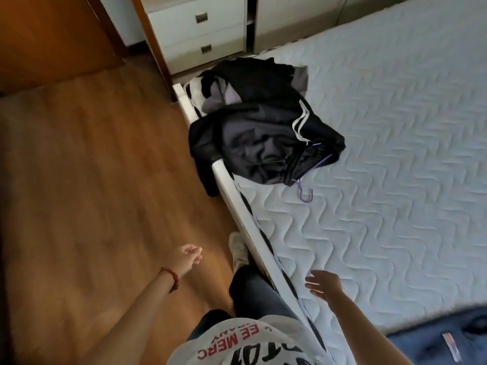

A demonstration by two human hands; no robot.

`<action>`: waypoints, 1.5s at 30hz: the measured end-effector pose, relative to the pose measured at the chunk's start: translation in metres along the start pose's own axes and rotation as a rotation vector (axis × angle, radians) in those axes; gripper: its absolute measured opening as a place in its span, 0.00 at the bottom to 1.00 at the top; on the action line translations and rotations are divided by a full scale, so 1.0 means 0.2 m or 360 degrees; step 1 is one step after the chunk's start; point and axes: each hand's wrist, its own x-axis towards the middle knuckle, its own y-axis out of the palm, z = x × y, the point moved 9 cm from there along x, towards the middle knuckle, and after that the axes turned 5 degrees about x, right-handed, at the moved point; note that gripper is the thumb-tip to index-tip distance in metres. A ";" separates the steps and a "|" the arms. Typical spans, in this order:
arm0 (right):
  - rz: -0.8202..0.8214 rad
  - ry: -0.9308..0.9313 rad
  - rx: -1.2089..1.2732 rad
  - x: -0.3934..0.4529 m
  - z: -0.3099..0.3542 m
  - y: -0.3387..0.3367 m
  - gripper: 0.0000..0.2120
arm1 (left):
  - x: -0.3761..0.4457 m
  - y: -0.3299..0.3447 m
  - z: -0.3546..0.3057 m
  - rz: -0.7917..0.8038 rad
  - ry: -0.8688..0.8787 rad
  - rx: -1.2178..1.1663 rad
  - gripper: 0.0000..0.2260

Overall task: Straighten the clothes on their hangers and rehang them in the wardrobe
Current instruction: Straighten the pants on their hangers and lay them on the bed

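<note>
Head view shows a heap of dark black and grey clothes [263, 127] lying on the near edge of a white quilted mattress [382, 154], one sleeve draped over the white bed frame [237, 204] toward the brown wooden floor [92, 180], with a thin purple wire hanger hook [305, 194] poking out. Both hands are empty and well apart from the heap: the left hand [188, 256], with a red bead bracelet [171, 279] at its wrist, hangs loosely curled over the floor. The right hand [325, 284] is spread with fingers extended above the mattress edge.
</note>
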 end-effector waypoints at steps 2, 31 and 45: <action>-0.0015 0.0012 0.0006 0.06 0.11 0.10 0.06 | 0.12 -0.08 -0.07 0.0004 -0.0033 0.0020 0.06; -0.0516 0.0417 0.1197 0.45 0.86 0.79 0.12 | 1.51 0.13 -2.22 0.0656 0.0848 0.1558 0.09; -0.0752 0.0310 0.1721 0.83 0.97 0.99 0.06 | 1.40 1.38 -2.52 0.1030 0.1336 0.1733 0.09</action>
